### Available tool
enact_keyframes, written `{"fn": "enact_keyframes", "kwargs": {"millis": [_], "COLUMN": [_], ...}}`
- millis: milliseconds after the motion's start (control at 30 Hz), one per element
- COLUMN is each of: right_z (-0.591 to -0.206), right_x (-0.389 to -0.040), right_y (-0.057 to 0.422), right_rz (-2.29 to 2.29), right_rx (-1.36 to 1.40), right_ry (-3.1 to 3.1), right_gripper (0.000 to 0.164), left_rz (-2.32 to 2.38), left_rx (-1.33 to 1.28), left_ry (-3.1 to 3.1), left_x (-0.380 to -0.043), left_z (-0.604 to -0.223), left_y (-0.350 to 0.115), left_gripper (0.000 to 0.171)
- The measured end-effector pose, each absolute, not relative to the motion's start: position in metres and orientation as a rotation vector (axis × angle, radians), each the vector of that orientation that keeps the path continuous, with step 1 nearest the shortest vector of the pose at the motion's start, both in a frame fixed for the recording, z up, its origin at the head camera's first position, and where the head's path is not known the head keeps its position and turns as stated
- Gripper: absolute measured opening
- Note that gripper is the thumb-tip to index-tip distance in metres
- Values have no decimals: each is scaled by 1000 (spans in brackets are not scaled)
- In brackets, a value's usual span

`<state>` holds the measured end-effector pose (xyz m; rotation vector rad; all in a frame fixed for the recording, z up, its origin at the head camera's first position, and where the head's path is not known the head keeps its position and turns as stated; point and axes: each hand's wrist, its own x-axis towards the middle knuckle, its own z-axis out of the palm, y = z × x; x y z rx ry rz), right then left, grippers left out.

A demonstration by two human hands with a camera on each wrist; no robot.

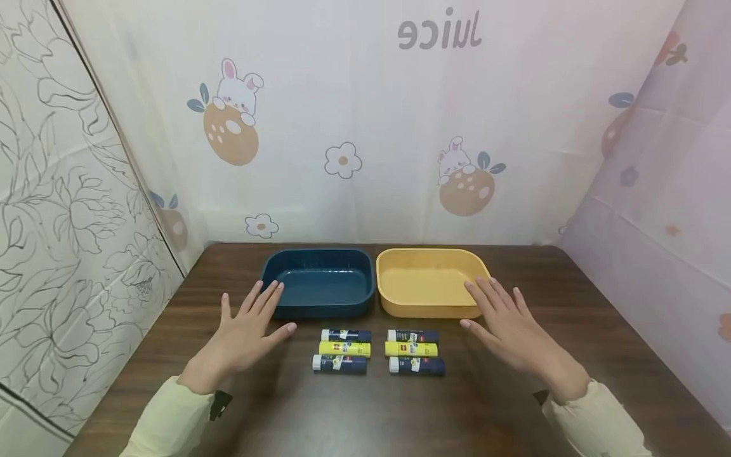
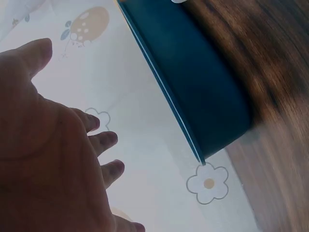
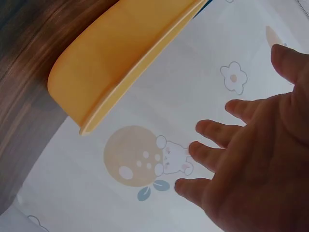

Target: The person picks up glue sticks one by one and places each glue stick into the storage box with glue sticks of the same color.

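Observation:
My left hand (image 1: 241, 336) is spread above the table, its fingertips overlapping the near left corner of a blue tray (image 1: 322, 311) in the head view. In the left wrist view the palm holds nothing and stands apart from that tray. Fingers extended, my right hand (image 1: 514, 330) hovers by the near right corner of a yellow tray (image 1: 434, 311), also holding nothing. Between the hands lie several glue sticks in two stacked columns: in each, a yellow glue stick (image 1: 345, 349) (image 1: 411, 350) sits between dark blue ones (image 1: 341, 364) (image 1: 417, 365), white caps to the left.
Both trays stand side by side at the back of the dark wooden table (image 1: 377, 412), with nothing inside. A printed curtain (image 1: 394, 114) hangs right behind them. Patterned panels flank the left and right sides.

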<state>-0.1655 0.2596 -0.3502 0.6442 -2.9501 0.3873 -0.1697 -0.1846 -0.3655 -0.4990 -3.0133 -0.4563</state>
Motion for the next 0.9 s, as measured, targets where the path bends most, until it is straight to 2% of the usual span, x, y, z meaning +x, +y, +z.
{"fn": "enact_keyframes", "kwargs": {"millis": [400, 900], "right_z": [-352, -362], "right_x": [-186, -184], "right_y": [266, 256], "right_rz": [400, 417], "right_rx": [631, 684], "right_ry": [-2913, -2881], "right_gripper": [69, 68], "left_rz": [-498, -646], "left_rx": [-490, -495], "left_ry": [-3005, -3003], "left_x": [-189, -233], "left_z": [-364, -382], "left_y": [-193, -209], "left_gripper": [80, 79]}}
